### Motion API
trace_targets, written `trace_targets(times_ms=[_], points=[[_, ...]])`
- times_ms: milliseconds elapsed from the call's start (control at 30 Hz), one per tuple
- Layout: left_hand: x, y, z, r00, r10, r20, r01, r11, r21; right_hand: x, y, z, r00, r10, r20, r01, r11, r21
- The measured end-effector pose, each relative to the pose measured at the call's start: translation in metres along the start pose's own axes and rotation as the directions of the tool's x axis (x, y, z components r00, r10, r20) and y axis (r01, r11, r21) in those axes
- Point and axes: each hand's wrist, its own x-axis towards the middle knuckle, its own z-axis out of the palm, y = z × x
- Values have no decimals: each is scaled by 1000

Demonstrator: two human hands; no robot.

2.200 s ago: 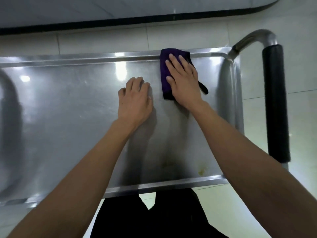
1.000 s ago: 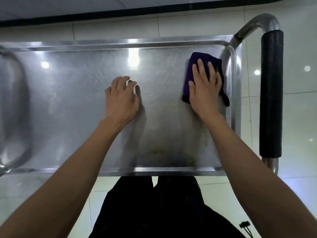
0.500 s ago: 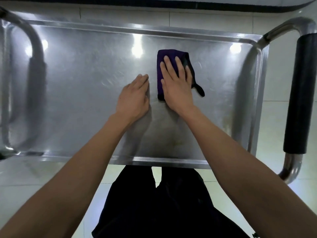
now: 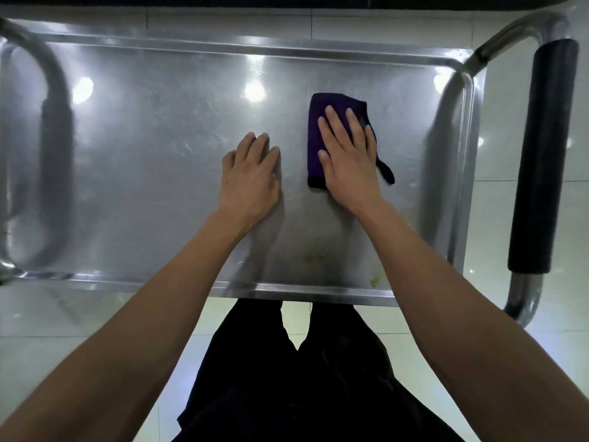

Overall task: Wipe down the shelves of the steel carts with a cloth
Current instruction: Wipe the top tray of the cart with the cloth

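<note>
Nearest, dark trousers (image 4: 287, 378) fill the bottom middle, standing against the near rim of the cart shelf (image 4: 143, 186). Just inside that rim, toward the right corner, a few yellowish specks (image 4: 373, 282) sit on the steel, and a fainter smear lies a little to their left. Both forearms reach over the rim. The left hand (image 4: 248, 177) lies palm down on bare steel near the middle, fingers loosely together, holding nothing. Just beside it, apart, the right hand (image 4: 347, 154) presses flat with spread fingers on a folded purple cloth (image 4: 315, 132), right of centre; a dark tab of the cloth pokes out past the wrist side. Wide bare steel stretches to the left rim, and less to the right rim and far rim. A black-padded handle (image 4: 545, 154) stands off the right end. The left end's bar is cut off by the frame, and glare spots blur the surface there.
</note>
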Motion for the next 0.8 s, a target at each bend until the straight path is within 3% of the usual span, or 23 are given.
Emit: trace_targets(times_ms=[333, 800], points=[[17, 76, 1, 997, -62, 55, 59, 997, 54, -30, 124, -27, 993, 112, -33, -111, 993, 37], [57, 110, -4, 995, -29, 95, 19, 994, 110, 6, 180, -57, 958, 278, -66, -269, 956, 119]])
